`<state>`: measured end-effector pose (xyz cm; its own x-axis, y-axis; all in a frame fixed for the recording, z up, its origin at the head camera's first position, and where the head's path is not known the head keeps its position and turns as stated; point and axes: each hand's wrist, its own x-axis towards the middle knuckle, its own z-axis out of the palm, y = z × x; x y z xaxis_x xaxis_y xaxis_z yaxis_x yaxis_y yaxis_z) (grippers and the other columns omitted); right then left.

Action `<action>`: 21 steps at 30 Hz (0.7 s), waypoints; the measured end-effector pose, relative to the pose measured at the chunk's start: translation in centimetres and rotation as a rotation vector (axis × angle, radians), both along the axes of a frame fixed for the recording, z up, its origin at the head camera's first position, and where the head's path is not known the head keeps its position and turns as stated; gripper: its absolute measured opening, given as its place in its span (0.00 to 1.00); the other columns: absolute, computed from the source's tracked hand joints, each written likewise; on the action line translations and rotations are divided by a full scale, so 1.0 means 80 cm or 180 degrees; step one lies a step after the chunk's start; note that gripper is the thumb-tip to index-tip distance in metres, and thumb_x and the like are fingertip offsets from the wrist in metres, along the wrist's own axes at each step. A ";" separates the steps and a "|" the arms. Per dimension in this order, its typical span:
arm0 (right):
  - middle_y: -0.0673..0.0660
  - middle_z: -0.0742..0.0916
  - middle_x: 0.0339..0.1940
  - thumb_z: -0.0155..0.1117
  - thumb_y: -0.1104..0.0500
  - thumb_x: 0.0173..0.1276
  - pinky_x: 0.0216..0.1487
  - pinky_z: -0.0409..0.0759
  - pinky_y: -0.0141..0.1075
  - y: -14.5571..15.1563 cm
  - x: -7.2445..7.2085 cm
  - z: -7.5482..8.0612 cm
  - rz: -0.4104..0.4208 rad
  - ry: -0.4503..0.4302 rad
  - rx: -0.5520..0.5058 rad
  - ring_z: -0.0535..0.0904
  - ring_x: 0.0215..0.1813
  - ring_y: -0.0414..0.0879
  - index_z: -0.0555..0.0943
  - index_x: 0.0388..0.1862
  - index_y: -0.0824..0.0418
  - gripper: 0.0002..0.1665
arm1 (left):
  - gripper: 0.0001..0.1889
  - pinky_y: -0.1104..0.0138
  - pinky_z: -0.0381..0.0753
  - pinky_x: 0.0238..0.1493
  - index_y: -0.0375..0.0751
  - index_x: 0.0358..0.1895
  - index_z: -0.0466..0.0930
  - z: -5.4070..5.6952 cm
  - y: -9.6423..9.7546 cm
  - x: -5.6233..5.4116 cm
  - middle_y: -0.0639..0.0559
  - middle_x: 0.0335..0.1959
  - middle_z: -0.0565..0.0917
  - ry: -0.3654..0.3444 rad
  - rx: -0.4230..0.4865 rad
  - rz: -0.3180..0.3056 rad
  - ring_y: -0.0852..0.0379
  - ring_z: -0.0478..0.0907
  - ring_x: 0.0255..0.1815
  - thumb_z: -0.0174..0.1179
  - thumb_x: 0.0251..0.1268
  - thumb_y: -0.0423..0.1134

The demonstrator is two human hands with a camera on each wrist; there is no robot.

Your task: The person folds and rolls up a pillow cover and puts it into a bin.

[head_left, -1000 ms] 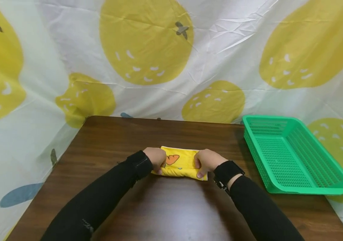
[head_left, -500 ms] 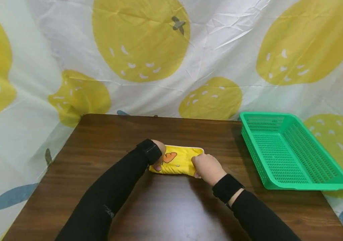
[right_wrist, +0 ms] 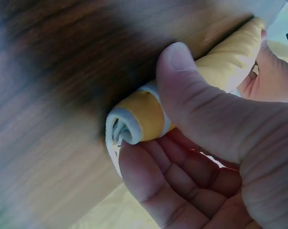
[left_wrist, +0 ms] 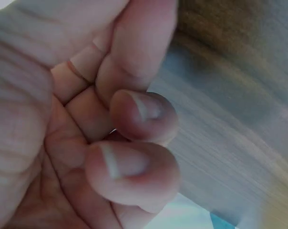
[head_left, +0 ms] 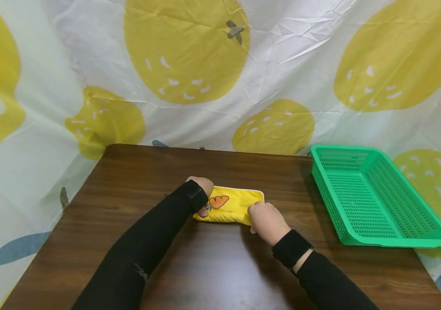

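Note:
A yellow towel [head_left: 234, 204] with a carrot print and white edging lies on the table, its near side rolled up. At its left end my left hand [head_left: 201, 189] holds the roll; in the left wrist view the left fingers [left_wrist: 134, 171] are curled, and the towel does not show there. My right hand [head_left: 268, 221] is at the near right corner. Up close in the right wrist view, the thumb [right_wrist: 182, 81] and forefinger of the right hand grip the rolled end of the towel [right_wrist: 141, 112], whose coiled layers show.
To the right stands a green plastic basket [head_left: 360, 241] with perforated walls, on the brown wooden table [head_left: 212, 267]. A white curtain [head_left: 282, 82] printed with yellow fruit hangs behind the table and along its left side.
My right hand has shifted down to the towel's near right corner, uncovering the far one. The left wrist has moved slightly right and away. The towel's near edge looks a little further rolled.

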<state>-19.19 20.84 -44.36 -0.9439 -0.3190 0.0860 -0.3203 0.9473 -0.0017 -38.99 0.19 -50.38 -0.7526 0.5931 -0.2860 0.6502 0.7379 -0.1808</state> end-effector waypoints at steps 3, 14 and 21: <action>0.59 0.87 0.27 0.91 0.61 0.48 0.41 0.87 0.49 0.001 -0.002 0.002 0.0000 -0.0038 -0.0039 0.83 0.30 0.53 0.86 0.31 0.65 0.19 | 0.38 0.50 0.86 0.40 0.49 0.40 0.87 0.005 -0.002 0.010 0.55 0.37 0.88 0.0096 0.0243 -0.0055 0.55 0.80 0.38 0.84 0.20 0.67; 0.51 0.75 0.21 0.85 0.64 0.55 0.37 0.73 0.40 0.018 -0.038 0.020 0.0016 -0.0633 -0.0134 0.69 0.28 0.47 0.84 0.26 0.62 0.13 | 0.05 0.58 0.88 0.33 0.46 0.31 0.90 0.080 -0.018 0.171 0.53 0.25 0.85 0.1040 0.0618 -0.0239 0.54 0.80 0.30 0.72 0.67 0.38; 0.51 0.81 0.26 0.83 0.63 0.56 0.40 0.77 0.37 0.021 -0.066 0.029 0.0208 -0.1003 0.0033 0.72 0.31 0.45 0.86 0.28 0.61 0.11 | 0.06 0.59 0.88 0.35 0.43 0.36 0.92 0.062 -0.035 0.200 0.48 0.34 0.88 0.1184 0.0781 -0.0187 0.51 0.81 0.37 0.72 0.69 0.41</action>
